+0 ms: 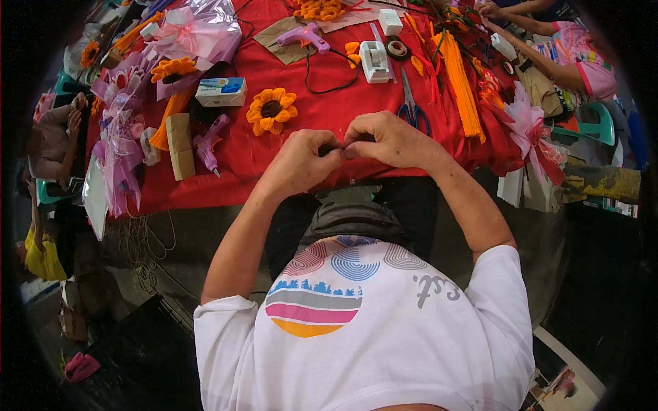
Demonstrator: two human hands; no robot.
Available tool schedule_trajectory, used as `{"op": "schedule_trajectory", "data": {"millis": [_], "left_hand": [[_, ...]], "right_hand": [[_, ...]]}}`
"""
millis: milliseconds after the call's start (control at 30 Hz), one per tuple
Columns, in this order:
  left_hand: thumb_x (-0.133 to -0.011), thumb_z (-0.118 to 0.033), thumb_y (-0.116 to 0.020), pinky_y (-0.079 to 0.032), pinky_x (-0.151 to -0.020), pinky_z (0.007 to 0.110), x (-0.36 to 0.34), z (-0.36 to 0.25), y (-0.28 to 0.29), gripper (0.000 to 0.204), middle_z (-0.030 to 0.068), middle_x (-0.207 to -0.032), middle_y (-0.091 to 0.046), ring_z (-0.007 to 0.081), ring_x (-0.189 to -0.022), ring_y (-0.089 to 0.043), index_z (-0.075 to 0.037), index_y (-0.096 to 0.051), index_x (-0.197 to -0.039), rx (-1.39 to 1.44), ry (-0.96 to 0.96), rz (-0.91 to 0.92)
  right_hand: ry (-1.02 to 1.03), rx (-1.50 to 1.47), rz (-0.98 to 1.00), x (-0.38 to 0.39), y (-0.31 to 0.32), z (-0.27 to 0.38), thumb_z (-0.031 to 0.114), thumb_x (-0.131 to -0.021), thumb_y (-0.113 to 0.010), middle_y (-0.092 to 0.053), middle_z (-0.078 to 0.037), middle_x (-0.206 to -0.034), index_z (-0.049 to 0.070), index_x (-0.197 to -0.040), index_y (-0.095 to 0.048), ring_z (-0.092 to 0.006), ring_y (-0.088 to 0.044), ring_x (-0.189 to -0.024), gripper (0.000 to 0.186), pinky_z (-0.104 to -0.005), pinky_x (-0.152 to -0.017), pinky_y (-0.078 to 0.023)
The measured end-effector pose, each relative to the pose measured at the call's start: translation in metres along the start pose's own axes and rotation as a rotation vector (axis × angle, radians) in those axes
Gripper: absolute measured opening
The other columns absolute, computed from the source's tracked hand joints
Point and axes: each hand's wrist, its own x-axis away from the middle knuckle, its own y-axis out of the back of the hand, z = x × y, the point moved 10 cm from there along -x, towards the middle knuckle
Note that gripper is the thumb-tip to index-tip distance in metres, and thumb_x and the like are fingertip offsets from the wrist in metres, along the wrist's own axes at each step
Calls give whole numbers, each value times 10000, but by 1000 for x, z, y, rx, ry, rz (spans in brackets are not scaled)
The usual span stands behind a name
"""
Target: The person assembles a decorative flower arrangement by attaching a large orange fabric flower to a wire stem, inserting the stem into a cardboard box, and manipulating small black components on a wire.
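My left hand (305, 161) and my right hand (384, 142) meet at the near edge of the red cloth-covered table (253, 171). Both have curled, pinched fingers; whatever is between them is too small or hidden to make out. An orange felt sunflower with a dark centre (271, 111) lies just beyond my left hand. Blue-handled scissors (413, 113) lie behind my right hand, near a white tape dispenser (376, 65). A lilac glue gun (209, 142) rests left of my hands, and a second one (308, 38) lies farther back.
Wrapped bouquets (116, 130), a small box (221, 92) and brown paper (180, 147) crowd the left. Orange pipe cleaners (458, 82) and a pink bouquet (524, 130) are at right. Co-workers' arms (555, 72) reach in at upper right; another person (51, 137) is at far left.
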Motion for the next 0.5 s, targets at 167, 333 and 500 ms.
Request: {"op": "schedule_trajectory", "data": {"millis": [167, 333, 500], "left_hand": [[-817, -128, -637, -424, -582, 225, 1, 1, 3, 203, 21, -695, -592, 46, -646, -496, 39, -649, -932, 46, -18, -77], [-773, -190, -662, -439, -545, 286, 4, 18, 6, 255, 96, -615, -602, 88, -577, -542, 44, -664, -875, 180, 43, -204], [-766, -172, -660, -423, -532, 265, 3, 23, 7, 237, 44, -608, -596, 51, -586, -509, 45, -672, -863, 280, 51, -232]], "right_hand": [[-121, -368, -78, 4, -5, -26, 90, -879, -612, -629, -20, -798, -24, -913, -608, -81, -570, -744, 120, -239, -671, -457], [-175, -532, -240, 10, -7, -31, 114, -908, -595, -603, 22, -788, 4, -916, -624, -37, -536, -723, 114, -197, -647, -433], [-257, -686, -286, 18, -13, -39, 143, -904, -614, -601, 41, -790, 24, -945, -649, -6, -495, -681, 131, -171, -615, -404]]}}
